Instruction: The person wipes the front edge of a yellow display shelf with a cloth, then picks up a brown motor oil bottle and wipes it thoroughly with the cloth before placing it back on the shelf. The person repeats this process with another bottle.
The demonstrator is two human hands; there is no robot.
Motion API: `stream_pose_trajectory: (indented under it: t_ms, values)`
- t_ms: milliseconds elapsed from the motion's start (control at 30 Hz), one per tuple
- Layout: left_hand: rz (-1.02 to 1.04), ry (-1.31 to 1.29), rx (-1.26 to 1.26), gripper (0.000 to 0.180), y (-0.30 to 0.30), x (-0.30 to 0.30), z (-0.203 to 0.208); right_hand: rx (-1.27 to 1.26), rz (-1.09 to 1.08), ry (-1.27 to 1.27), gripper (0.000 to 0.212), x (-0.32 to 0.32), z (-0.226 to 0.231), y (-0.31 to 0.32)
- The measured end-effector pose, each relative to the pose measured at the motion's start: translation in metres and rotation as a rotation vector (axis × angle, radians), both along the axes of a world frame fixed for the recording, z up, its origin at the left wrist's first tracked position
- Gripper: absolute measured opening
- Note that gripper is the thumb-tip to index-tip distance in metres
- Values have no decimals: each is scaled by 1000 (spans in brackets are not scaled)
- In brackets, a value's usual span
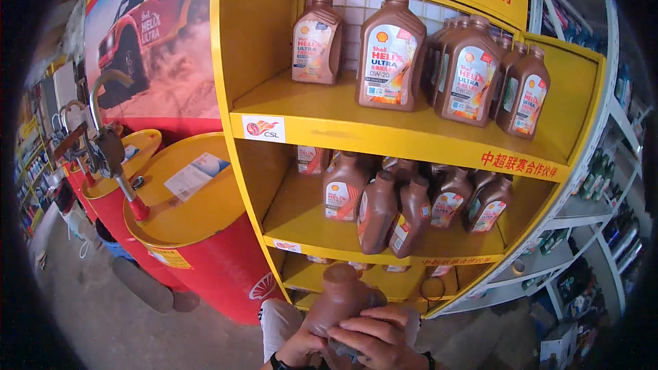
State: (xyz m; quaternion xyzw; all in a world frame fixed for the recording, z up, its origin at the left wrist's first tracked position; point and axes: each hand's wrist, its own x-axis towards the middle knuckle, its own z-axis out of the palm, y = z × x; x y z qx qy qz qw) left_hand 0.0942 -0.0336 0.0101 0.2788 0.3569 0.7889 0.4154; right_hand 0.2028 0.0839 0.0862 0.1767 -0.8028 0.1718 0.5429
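A brown plastic motor oil bottle (338,295) is held low in front of my body, its capped neck pointing up and away from me. My left hand (302,347) is closed round its lower left side. My right hand (375,334) lies across the bottle's right side, fingers bent and pressed against it. Under the right fingers shows a small pale patch; I cannot tell whether it is a label or a cloth. The nearest bottles are two tilted brown oil bottles (378,212) at the front of the middle shelf.
A yellow shelf unit (322,118) ahead carries several more brown oil bottles (390,55) on its top and middle levels. At left stand red drums with yellow lids (179,217) and a metal hand pump (110,144). A white metal rack (574,219) with bottles is at right.
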Motion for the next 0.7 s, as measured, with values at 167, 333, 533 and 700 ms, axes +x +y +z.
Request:
stream_pose_trajectory:
  t_ms: [167, 333, 533, 700]
  values:
    - [-51, 44, -8, 123, -2, 1, -3, -57, 27, -297, 26, 9, -14, 19]
    - [-72, 66, -19, 127, -2, 0, 2, -557, -77, -195, 26, -3, -12, 21]
    - [4, 210, -50, 122, 9, -1, 2, -389, 190, -281, 16, 2, -4, 5]
    - [-52, 98, -49, 123, -9, -4, -21, -616, 27, -293, 29, -13, -12, 42]
